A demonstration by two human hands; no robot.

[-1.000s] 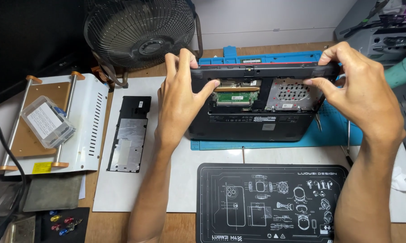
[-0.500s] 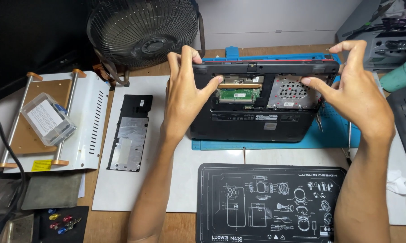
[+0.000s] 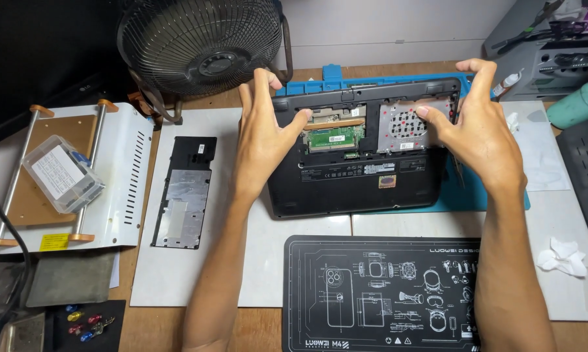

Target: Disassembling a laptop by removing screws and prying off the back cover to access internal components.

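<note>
The laptop (image 3: pixel 356 166) lies upside down on a blue mat (image 3: pixel 486 195) near the back edge of the wooden desk (image 3: pixel 144 326), its bottom cover off so that a green circuit board and a perforated metal plate show in the open bay. The left hand (image 3: pixel 263 130) rests on the laptop's left end, fingers spread and raised, thumb reaching into the open bay beside the green board. The right hand (image 3: pixel 480 127) is at the laptop's right end, fingers curled over the far right corner and thumb pointing in toward the metal plate; neither hand is clamped on anything loose. The removed cover panel (image 3: pixel 186 192) lies on a white sheet (image 3: pixel 203 280) to the left of the laptop, well apart from it. A black fan (image 3: pixel 203 42) stands at the back edge behind the left hand. A black printed work mat (image 3: pixel 379 293) lies at the front edge, just in front of the laptop. A clear plastic box (image 3: pixel 60 175) sits on a white machine (image 3: pixel 128 176) at the desk's left side.
</note>
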